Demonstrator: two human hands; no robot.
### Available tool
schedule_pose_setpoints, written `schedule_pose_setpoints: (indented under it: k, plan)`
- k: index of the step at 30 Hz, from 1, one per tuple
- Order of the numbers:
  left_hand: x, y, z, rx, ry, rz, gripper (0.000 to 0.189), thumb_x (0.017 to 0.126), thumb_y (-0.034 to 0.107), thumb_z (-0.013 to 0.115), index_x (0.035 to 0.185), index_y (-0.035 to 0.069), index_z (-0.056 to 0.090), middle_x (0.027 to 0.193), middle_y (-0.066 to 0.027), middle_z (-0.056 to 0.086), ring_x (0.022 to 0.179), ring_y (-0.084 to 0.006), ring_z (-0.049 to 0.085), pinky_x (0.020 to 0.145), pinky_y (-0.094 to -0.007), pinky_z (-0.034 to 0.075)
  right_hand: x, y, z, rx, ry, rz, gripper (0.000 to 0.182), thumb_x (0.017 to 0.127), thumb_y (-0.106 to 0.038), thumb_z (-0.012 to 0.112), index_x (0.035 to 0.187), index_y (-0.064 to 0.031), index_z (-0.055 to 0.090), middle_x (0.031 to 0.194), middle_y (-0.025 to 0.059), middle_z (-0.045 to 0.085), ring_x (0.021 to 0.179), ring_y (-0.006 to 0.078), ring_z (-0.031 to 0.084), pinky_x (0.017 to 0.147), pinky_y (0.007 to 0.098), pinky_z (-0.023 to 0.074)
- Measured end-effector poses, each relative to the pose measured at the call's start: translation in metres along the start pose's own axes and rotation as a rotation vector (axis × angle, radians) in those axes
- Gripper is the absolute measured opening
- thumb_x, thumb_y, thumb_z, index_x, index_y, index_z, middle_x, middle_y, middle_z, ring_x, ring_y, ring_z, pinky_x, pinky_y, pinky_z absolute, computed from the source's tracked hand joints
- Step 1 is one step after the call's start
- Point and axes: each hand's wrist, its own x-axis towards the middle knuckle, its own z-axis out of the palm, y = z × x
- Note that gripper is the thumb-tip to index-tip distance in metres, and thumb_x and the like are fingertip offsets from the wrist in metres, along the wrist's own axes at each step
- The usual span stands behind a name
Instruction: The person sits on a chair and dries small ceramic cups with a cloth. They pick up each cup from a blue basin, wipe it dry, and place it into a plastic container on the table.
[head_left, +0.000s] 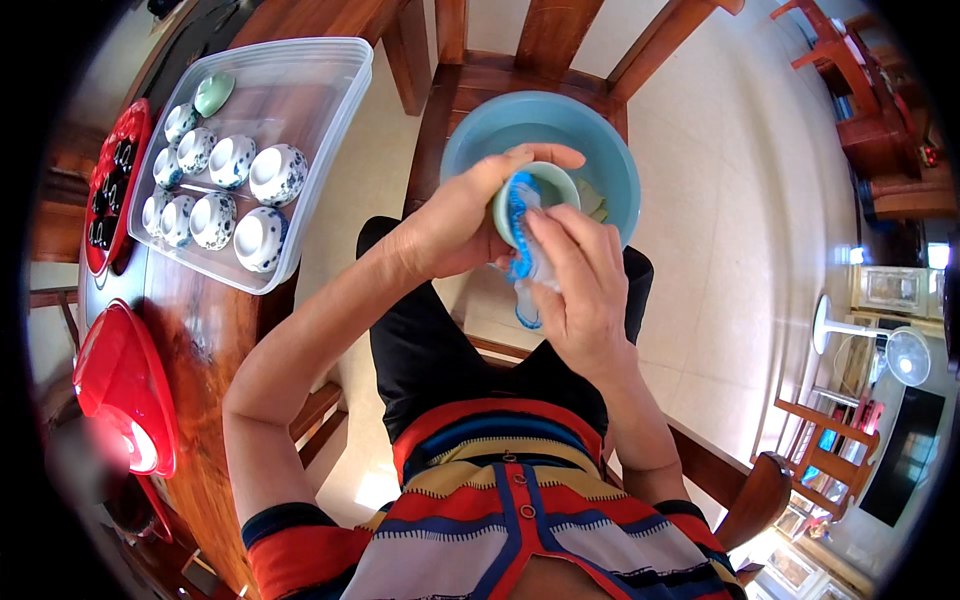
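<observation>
My left hand (465, 210) grips a pale green ceramic cup (561, 180) with its mouth turned up towards me. In my right hand (581, 289) is a white cloth with a blue edge (527, 251), pressed against the cup's inner wall and hanging down below it. Both hands are over the near side of a blue plastic basin (465, 142), which holds water. Some pale green pieces (590, 199) lie in the basin, partly hidden by the cup; I cannot tell what they are.
The basin rests on a wooden chair (431, 142). To the left, a wooden table (202, 352) bears a clear plastic tray (322, 150) with several upturned blue-and-white cups (277, 174) and a green cup (214, 94). Red plastic ware (124, 360) and a red tray (139, 142) are at its far side.
</observation>
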Motion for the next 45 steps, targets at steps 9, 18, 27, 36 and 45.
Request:
schedule_pose_setpoints:
  k: [9, 18, 27, 36, 45]
  plan:
    - [-0.005, -0.001, 0.001, 0.317, -0.051, 0.028, 0.055, 0.078, 0.037, 0.067, 0.114, 0.004, 0.041, 0.097, -0.0091, 0.052, 0.087, -0.0158, 0.052, 0.073, -0.0285, 0.043, -0.002, 0.025, -0.002, 1.265, 0.24, 0.681, 0.029, 0.094, -0.024, 0.045, 0.114, -0.0035, 0.048, 0.105, 0.0042, 0.056, 0.097, 0.0122, 0.054, 0.082, 0.0278, 0.0452]
    - [0.001, -0.008, -0.003, 0.459, 0.054, 0.195, 0.04, 0.077, 0.017, 0.069, 0.107, 0.0, 0.049, 0.095, -0.0069, 0.057, 0.089, -0.0134, 0.055, 0.08, -0.0272, 0.044, 0.005, 0.041, 0.01, 1.503, 0.482, 1.007, 0.039, 0.097, -0.031, 0.035, 0.123, -0.0028, 0.043, 0.113, 0.008, 0.054, 0.103, 0.0176, 0.053, 0.089, 0.0339, 0.0441]
    - [-0.011, -0.01, 0.007, 0.658, 0.179, 0.171, 0.023, 0.079, 0.004, 0.054, 0.102, 0.001, 0.052, 0.091, -0.0089, 0.059, 0.087, -0.0156, 0.055, 0.076, -0.0298, 0.045, 0.02, 0.013, 0.0, -0.201, 0.026, -0.028, 0.033, 0.086, -0.019, 0.053, 0.118, -0.0094, 0.051, 0.122, 0.0156, 0.043, 0.104, 0.0295, 0.048, 0.089, 0.0335, 0.0378]
    - [-0.008, -0.013, 0.006, 0.903, 0.022, 0.304, 0.034, 0.081, 0.002, 0.05, 0.114, 0.002, 0.043, 0.096, -0.0071, 0.054, 0.087, -0.0119, 0.053, 0.076, -0.0272, 0.044, 0.029, 0.028, 0.013, 0.494, 0.198, 0.56, 0.021, 0.092, -0.022, 0.047, 0.099, -0.0038, 0.054, 0.082, 0.011, 0.057, 0.074, 0.0182, 0.055, 0.068, 0.0273, 0.0413]
    - [-0.004, -0.006, 0.007, 0.013, -0.009, 0.054, 0.048, 0.084, 0.028, 0.061, 0.115, -0.002, 0.041, 0.102, -0.0098, 0.052, 0.096, -0.0177, 0.052, 0.085, -0.0321, 0.042, 0.024, 0.027, 0.008, 0.477, 0.232, 0.349, 0.026, 0.093, -0.023, 0.044, 0.111, -0.0055, 0.052, 0.098, 0.0078, 0.054, 0.09, 0.0128, 0.05, 0.081, 0.0276, 0.0395]
